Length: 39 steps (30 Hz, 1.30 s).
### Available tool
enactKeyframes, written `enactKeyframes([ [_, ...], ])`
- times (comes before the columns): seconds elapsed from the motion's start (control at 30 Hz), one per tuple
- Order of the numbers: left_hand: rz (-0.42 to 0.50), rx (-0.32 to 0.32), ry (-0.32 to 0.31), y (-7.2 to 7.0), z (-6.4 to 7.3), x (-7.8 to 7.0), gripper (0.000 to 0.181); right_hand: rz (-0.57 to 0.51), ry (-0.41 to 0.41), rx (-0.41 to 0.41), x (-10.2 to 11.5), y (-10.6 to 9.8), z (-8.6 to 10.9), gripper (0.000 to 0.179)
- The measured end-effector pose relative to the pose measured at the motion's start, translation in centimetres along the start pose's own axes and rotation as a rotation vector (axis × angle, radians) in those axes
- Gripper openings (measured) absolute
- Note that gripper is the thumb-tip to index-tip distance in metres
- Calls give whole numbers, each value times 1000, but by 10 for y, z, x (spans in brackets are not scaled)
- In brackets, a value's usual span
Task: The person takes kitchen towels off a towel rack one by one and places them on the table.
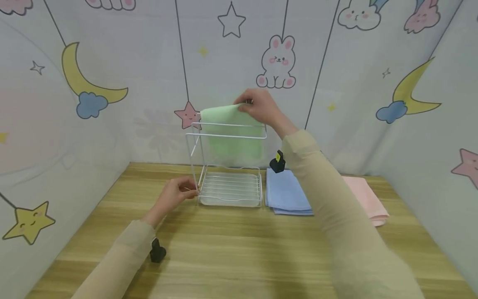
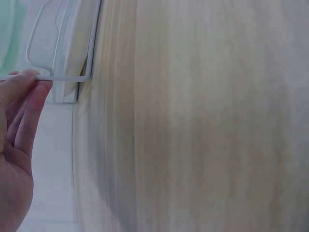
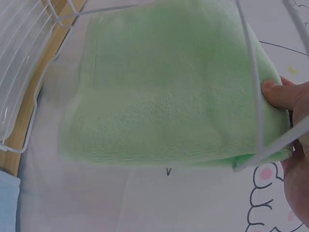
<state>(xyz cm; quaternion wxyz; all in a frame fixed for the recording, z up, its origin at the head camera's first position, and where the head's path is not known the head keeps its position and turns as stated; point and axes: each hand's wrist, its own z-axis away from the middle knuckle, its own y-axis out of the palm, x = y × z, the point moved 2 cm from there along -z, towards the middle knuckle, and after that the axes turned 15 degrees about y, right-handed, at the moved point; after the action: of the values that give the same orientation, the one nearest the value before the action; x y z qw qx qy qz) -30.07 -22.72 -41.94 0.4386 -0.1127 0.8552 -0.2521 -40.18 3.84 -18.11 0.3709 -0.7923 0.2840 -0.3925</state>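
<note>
A white wire rack [image 1: 231, 136] with a shallow tray [image 1: 229, 203] at its base stands toward the back of the table. My left hand [image 1: 173, 195] pinches the rack's left upright near the bottom; in the left wrist view, thumb and fingers meet on the thin wire [image 2: 63, 78]. Raised at the rack's top, my right hand [image 1: 260, 109] grips the upper edge of a light green towel [image 1: 233, 143]. The towel hangs down behind the front rails, its lower edge above the tray. In the right wrist view, the thumb presses on the folded towel [image 3: 169, 96] beside a rail.
A folded blue towel [image 1: 286, 193] lies right of the rack, partly behind my right forearm. Farther right is a folded pink towel [image 1: 366, 197]. A wall [image 1: 149, 54] printed with moons, stars and rabbits rises behind the wooden table [image 1: 224, 253].
</note>
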Motion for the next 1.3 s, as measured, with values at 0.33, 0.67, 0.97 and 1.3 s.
enactKeyframes([
  [0.33,14,3,-22,-1,1,-14,16,35,17,-47,24,-40,-10,19],
  [0.67,-3,20,-35,-2,0,-45,15,72,96,-258,51,-101,-10,21],
  [0.97,-11,5,-20,0,-1,-18,14,164,150,-419,52,-158,1,26],
  [1.3,-17,3,-16,0,-1,-1,14,268,260,-343,0,-189,42,33],
])
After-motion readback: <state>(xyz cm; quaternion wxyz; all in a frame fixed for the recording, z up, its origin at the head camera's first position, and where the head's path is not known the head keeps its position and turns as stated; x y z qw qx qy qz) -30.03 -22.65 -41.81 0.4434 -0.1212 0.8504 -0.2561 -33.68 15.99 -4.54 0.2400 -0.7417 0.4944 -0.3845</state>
